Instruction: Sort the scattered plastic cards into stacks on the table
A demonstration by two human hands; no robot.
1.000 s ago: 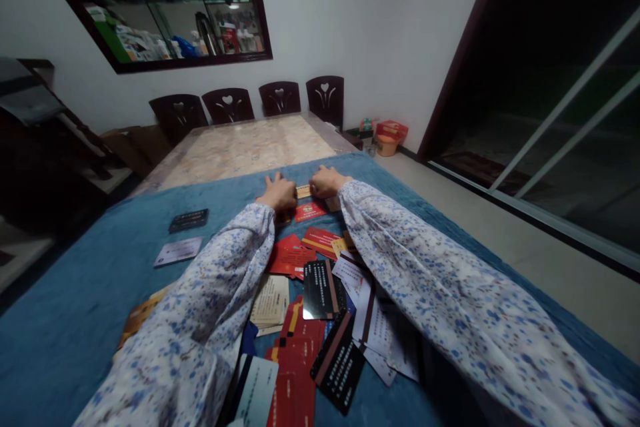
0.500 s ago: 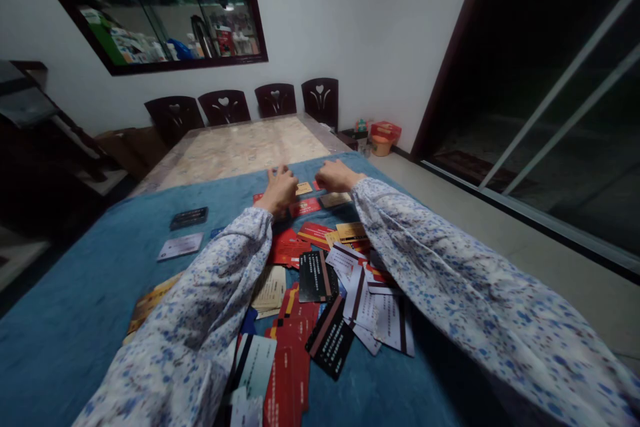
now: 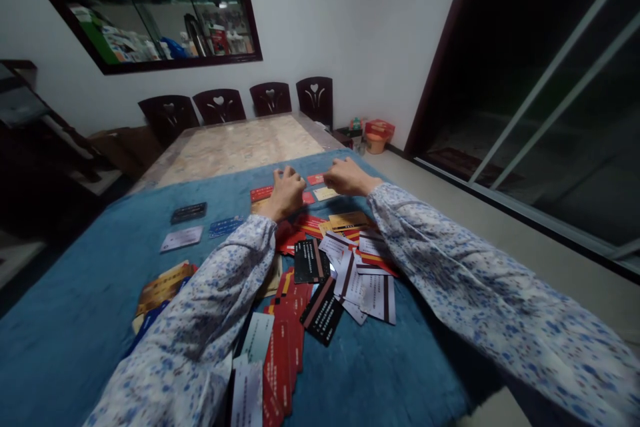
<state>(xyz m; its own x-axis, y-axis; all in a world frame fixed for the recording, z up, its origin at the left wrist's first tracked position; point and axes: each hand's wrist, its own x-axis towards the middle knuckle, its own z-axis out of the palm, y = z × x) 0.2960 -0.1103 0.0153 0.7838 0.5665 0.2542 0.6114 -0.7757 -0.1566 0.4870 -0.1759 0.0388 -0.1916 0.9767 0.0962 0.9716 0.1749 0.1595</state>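
My left hand [image 3: 287, 192] is over the far rows of cards, its fingers arched and somewhat apart. Beneath and beside it lie red cards [image 3: 261, 194], partly covered by the hand. My right hand [image 3: 349, 177] is to its right, fingers curled in; whatever they grip is hidden. Close to those fingertips are a small red card [image 3: 315, 179] and a cream card [image 3: 325, 193]. Nearer to me, below both wrists, spreads a loose pile of black cards [image 3: 310, 262], white cards [image 3: 379, 298] and red cards [image 3: 283, 360].
On the left of the blue cloth [image 3: 90, 293] are a black card stack [image 3: 189, 213], a white stack [image 3: 181, 239], blue cards [image 3: 226, 226] and gold cards [image 3: 163, 290]. Beyond the cloth stretches the patterned tabletop [image 3: 250, 140], with dark chairs [image 3: 315, 100] behind it.
My right hand has shifted slightly right, away from my left. My left hand's raised fingers have bent down. More of the blue cards and the cream card now show as the view shifts.
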